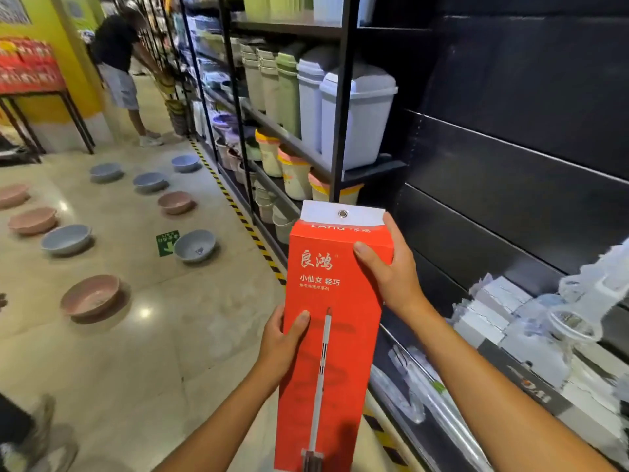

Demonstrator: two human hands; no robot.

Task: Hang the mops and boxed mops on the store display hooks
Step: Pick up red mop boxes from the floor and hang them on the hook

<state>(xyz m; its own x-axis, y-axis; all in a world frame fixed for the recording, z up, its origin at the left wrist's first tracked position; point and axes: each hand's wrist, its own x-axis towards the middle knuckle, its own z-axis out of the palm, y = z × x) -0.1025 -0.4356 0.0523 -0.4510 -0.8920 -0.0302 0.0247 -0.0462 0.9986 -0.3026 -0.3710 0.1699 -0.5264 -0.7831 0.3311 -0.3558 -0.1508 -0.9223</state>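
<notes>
Both hands hold the red box (pixel 332 321) upright. The left hand (pixel 280 338) grips its near left edge; the right hand (pixel 391 270) grips its far right side.

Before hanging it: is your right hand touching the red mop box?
Touching. Head view: the right hand grips the red mop box at its upper right edge, thumb on its front.

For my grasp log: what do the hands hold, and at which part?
Both hold the red mop box: left hand at its left edge, mid-height; right hand at its upper right edge, below the white tab.
</notes>
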